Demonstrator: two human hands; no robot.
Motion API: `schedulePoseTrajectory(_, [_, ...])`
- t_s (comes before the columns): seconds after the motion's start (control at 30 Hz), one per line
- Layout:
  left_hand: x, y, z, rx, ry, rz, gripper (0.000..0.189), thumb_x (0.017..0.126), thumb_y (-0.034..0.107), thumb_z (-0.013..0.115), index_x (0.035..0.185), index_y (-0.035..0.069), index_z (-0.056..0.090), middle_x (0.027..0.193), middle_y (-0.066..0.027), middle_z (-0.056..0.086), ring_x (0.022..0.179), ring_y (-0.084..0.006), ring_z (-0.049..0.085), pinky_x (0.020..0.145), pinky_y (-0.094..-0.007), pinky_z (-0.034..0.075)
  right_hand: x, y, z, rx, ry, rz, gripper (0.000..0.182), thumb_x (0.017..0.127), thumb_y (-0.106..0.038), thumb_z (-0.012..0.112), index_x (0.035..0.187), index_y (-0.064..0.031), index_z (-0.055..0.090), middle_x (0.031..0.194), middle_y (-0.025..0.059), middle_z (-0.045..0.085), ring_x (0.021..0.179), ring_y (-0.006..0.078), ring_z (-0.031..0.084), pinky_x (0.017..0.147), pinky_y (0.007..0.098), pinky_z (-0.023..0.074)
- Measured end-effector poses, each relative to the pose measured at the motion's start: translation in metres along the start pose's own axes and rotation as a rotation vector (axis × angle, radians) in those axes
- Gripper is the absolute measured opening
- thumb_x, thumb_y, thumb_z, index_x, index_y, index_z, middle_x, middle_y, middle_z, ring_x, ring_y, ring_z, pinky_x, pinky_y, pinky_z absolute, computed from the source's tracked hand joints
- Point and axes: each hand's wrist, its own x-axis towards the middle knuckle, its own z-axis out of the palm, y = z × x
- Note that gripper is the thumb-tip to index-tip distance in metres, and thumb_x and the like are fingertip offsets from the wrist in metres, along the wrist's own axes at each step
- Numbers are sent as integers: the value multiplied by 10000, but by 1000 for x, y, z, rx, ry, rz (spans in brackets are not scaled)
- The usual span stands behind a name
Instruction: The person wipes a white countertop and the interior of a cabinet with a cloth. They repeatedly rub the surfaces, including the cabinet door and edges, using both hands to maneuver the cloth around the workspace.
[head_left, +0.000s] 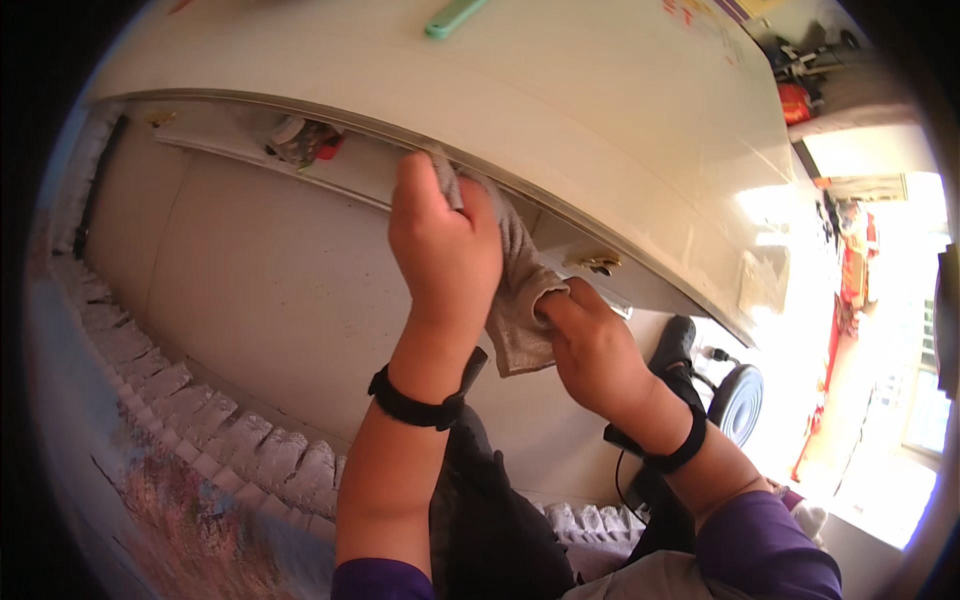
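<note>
A grey-brown cloth (517, 255) hangs between my two hands at the near edge of a pale, glossy tabletop (525, 112). My left hand (446, 232) grips its upper part close to the table's edge, the thumb raised and a fold of cloth showing between thumb and fingers. Lower and to the right, my right hand (592, 341) has its fingers closed on a rolled edge of the same cloth, whose free corner hangs down between the hands. Both wrists wear black straps.
A green-handled object (454, 16) lies on the tabletop. Under it, a shelf (360, 169) holds small items. A frilled, patterned cover (225, 450) curves along the lower left. A round blue-grey object (739, 405) and a black shoe (677, 341) are at the right.
</note>
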Motion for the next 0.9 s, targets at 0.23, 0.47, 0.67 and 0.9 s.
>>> schedulePoseTrajectory(0.23, [-59, 36, 28, -181, -306, 204, 219, 755, 48, 632, 826, 34, 425, 717, -157, 494, 642, -357, 535, 542, -419, 454, -21, 8, -19, -23, 5, 83, 218, 737, 45, 549, 921, -57, 609, 837, 172, 525, 753, 378, 555, 664, 438, 463])
schedulePoseTrajectory(0.47, [-90, 1, -18, -502, -685, -213, 274, 863, 69, 582, 1113, -24, 517, 971, -115, 623, 876, -174, 615, 745, -290, 493, -46, 10, -49, 13, 34, 59, 172, 683, -42, 681, 836, -41, 604, 789, 121, 539, 660, 306, 568, 559, 356, 467])
schedulePoseTrajectory(0.67, [-104, 12, -52, -1139, -274, -430, 606, 817, 206, 699, 1260, -77, 396, 1192, -142, 524, 1089, -204, 514, 944, -345, 411, -39, 9, -74, -65, 439, -245, 281, 695, 15, 747, 710, -51, 474, 734, 125, 547, 599, 232, 531, 531, 296, 418])
schedulePoseTrajectory(0.9, [-92, 27, -35, -941, -433, -317, 622, 756, 146, 758, 1237, -79, 434, 1132, -130, 564, 1022, -175, 548, 895, -316, 438, 25, 8, -91, -113, 441, -165, 233, 675, 115, 602, 878, 1, 594, 841, 121, 581, 749, 262, 582, 674, 287, 463])
